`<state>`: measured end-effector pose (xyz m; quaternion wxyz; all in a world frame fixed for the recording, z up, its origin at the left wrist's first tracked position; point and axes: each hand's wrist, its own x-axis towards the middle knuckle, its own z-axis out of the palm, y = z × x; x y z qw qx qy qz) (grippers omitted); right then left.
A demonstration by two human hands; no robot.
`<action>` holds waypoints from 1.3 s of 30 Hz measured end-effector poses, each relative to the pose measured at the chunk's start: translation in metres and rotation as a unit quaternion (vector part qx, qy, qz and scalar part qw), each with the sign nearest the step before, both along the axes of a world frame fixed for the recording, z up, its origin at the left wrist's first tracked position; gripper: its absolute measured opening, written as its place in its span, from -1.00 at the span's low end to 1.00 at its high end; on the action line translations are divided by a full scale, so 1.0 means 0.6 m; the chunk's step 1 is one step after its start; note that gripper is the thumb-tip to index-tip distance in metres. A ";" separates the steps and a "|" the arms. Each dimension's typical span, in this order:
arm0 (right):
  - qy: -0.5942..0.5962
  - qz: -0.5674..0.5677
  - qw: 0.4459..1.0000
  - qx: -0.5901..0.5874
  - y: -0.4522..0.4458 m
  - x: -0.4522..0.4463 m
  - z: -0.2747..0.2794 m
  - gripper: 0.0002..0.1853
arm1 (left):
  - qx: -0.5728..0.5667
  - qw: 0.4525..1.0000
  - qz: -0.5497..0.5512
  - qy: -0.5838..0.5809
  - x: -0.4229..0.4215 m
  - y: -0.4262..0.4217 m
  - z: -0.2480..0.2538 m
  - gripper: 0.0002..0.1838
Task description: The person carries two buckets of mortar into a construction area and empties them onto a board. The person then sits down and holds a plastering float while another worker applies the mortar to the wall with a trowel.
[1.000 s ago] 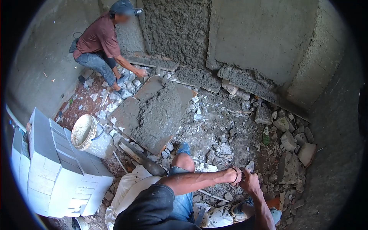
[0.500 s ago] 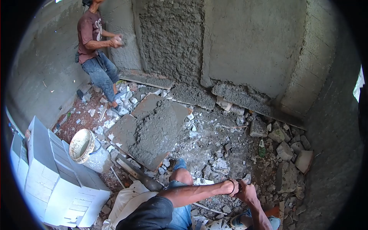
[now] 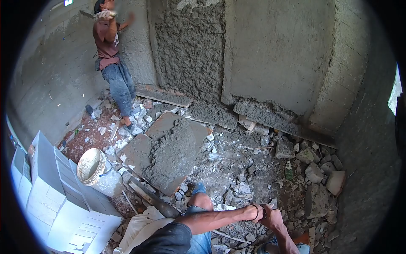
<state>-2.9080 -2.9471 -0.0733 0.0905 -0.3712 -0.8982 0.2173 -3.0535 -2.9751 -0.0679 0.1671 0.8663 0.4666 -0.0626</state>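
Pressing left hand (image 3: 259, 211) and right hand (image 3: 273, 217) together beside rubble (image 3: 316, 201); cannot tell whether gripping grey lump (image 3: 274, 203) alongside. Seemingly idle, near mortar (image 3: 171, 152) heaped on board (image 3: 136, 151) ahead-left. Must part hands before reaching there.

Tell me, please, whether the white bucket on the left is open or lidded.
Open: the white bucket has no lid on, and its inner wall is in plain view.

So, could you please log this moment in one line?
left hand: touching right hand; co-worker: trowel raised; mortar: on board
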 end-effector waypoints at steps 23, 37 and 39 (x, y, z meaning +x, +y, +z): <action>0.004 0.016 1.000 0.014 -0.007 -0.006 0.021 -0.44 | -0.016 1.000 -0.008 0.016 0.002 0.006 -0.027 -0.69; -0.008 0.011 1.000 0.005 0.000 0.000 0.001 -0.32 | 0.007 1.000 -0.028 -0.003 0.002 0.009 -0.051 -0.67; -0.018 0.008 1.000 0.001 0.000 0.000 0.000 -0.33 | 0.014 1.000 -0.027 -0.006 0.002 0.007 -0.050 -0.66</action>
